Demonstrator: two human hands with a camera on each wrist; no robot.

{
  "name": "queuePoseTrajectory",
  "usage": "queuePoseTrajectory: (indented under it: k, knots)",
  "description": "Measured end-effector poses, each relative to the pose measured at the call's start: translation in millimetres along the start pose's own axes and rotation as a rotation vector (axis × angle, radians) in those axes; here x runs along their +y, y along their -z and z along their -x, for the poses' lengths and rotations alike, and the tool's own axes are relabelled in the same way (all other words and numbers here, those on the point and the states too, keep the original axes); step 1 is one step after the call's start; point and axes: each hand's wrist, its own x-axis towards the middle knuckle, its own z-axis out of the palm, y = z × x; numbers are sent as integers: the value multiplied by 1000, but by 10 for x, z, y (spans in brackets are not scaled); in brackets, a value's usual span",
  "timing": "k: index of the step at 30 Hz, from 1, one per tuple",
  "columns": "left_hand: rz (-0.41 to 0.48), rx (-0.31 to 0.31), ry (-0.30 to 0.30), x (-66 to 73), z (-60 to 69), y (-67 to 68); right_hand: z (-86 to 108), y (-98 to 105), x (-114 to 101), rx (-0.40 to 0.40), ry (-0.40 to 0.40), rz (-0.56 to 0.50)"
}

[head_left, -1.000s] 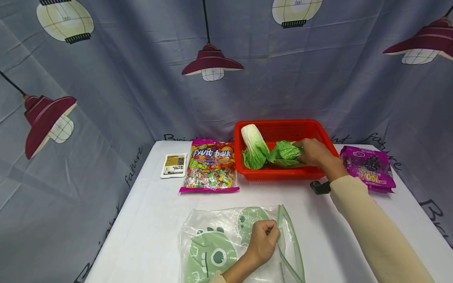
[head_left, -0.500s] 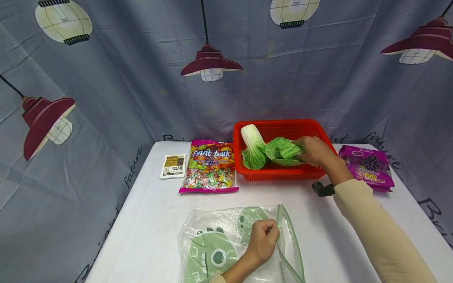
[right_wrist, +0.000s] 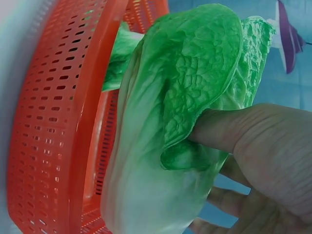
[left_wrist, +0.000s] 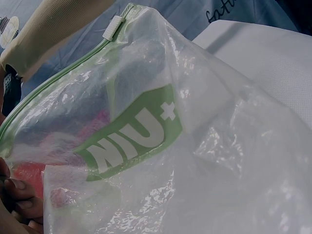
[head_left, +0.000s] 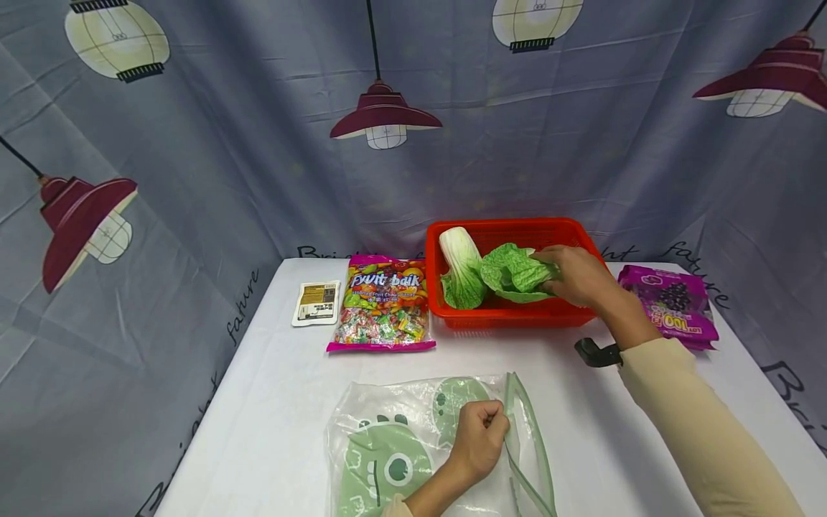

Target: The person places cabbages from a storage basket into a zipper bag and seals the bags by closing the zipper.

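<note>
While the left hand (head_left: 481,438) is pinching the plastic bag (head_left: 388,463) beside its green strip, the right hand (head_left: 575,276) is clasping the leafy cabbage (head_left: 513,273) between thumb and fingers, leaves extending leftward from the grip, over the red basket (head_left: 510,318) at the tabletop's (head_left: 258,409) far edge. 1 paler cabbage (head_left: 461,262) is lying along the basket's left side.

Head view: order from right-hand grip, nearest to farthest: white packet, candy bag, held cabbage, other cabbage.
1. Held cabbage: in the right-hand grip.
2. Other cabbage: left side, inside the basket.
3. Candy bag: left of the basket.
4. White packet: left of the candy bag.
</note>
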Motion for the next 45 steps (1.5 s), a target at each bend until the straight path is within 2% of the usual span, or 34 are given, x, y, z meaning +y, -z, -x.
queuePoseTrajectory:
  k: [12, 25, 34, 39, 45]
  knots:
    - [10, -8, 42, -4, 14, 0, 174, 55, -136, 44, 44, -18]
    - [26, 8, 12, 18, 10, 20, 420, 26, -280, 111, 66, -16]
    - [10, 2, 6, -6, 14, 22, 565, -21, -326, 186, 128, -9]
    - [7, 7, -15, -13, 9, 27, 643, -48, -351, 198, 131, -18]
    - [19, 0, -11, -14, 12, 32, 723, -66, -393, 200, 131, -23]
